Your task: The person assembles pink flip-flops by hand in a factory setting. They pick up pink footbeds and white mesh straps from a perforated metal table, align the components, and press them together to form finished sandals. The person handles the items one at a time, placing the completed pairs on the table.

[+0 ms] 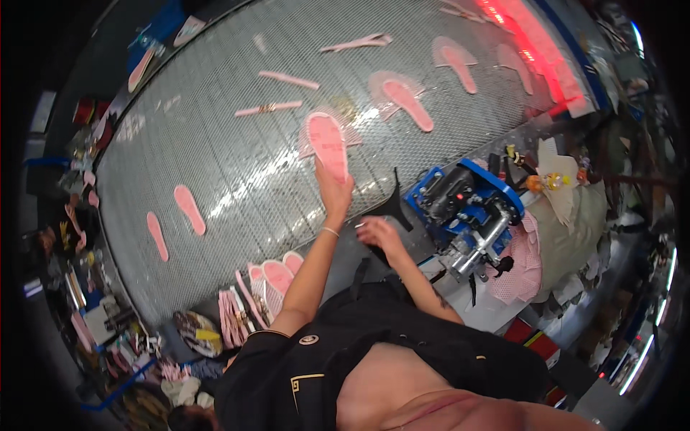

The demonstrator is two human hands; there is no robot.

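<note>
My left hand (335, 194) is closed on the heel end of a pink insole (327, 136). Mesh fabric flares out from both sides of the insole's front, and the piece is over the wire-mesh conveyor belt (237, 165). Just right of my left wrist, my right hand (379, 235) hovers near the belt's edge with loosely curled, slightly parted fingers and nothing visible in them. Farther right along the belt lies a similar pink insole with mesh (408, 104). Two plain pink insoles (190, 210) rest at the belt's left.
Pink straps (269, 108) lie across the belt, and a red-lit opening (528, 54) crosses its far right end. A blue-framed machine (467, 215) stands on the right-hand worktop beside pink mesh pieces (519, 266). More insoles (277, 276) and strap bundles (233, 316) sit by my left elbow.
</note>
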